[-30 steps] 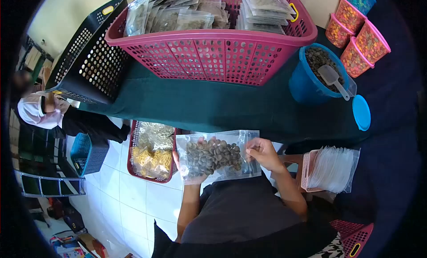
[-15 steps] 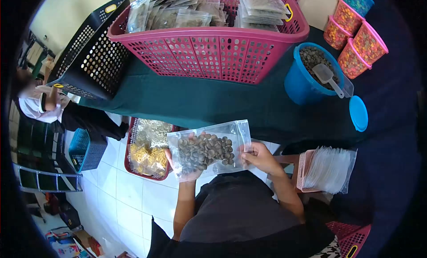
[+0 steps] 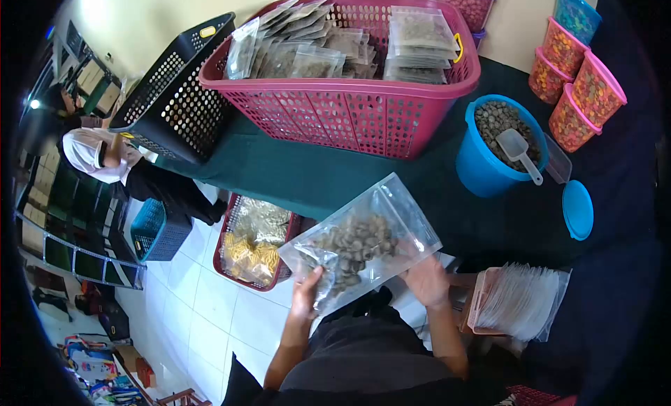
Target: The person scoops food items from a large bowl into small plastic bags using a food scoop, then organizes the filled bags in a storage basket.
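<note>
A clear zip bag (image 3: 381,207) partly filled with brown, coin-like pieces hangs tilted above my lap. My left hand (image 3: 305,294) is closed on its lower left corner, thumb on the front. Against the right edge of the bag lies my right hand (image 3: 426,280), open and slightly blurred, its fingers partly behind the plastic. On the table beyond, a blue bucket (image 3: 482,165) holds similar brown pieces with a clear scoop (image 3: 516,146) resting on top.
A pink basket (image 3: 335,105) of filled bags stands on the green-covered table beside a black basket (image 3: 185,98). Stacked tubs (image 3: 587,91) are at right. Flat bags (image 3: 524,301) fill a small holder. A red crate (image 3: 255,241) sits below. A person (image 3: 105,154) stands left.
The bag has tilted, its right end rising, and the pieces inside have shifted. My right hand has gone from pinching the bag's edge to opening against it. The view has shifted.
</note>
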Tool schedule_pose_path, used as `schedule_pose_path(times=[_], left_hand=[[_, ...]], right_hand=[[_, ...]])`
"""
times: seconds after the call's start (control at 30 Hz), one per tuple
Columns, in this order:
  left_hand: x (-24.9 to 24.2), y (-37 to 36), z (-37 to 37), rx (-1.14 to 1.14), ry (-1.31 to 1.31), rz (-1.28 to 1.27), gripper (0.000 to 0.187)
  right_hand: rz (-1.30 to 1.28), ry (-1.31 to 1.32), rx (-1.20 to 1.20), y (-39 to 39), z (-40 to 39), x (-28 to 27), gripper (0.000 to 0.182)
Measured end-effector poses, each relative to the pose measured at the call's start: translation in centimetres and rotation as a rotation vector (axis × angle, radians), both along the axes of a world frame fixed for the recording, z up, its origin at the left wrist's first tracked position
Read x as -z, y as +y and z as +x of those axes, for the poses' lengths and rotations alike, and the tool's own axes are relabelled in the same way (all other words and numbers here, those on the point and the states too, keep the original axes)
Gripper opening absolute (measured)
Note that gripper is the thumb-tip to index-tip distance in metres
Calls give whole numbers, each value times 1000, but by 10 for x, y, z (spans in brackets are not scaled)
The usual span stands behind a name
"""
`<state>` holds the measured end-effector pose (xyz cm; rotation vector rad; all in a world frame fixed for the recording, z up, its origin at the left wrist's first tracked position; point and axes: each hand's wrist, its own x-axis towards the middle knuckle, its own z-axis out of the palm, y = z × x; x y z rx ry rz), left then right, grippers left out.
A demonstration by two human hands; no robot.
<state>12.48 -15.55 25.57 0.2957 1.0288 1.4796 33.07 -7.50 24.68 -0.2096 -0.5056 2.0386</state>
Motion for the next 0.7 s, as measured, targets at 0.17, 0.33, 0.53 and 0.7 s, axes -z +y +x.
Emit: schedule_pose_path(times=[0.17,0.33,0.53,0.7], left_hand=[[-28,-2,56,299,137,191,60],[-37,18,40,299,275,457,66],[-126,74,-1,493,484,534,68],[-206,154,5,681,744,499,52]], right_hand=[[173,-524,292,-30,-2,-14,54],[50,-484,357,1,50,-64,42],[297,-521,188,46,40,-139,41],[400,-604,42,114,-6,-190,36]])
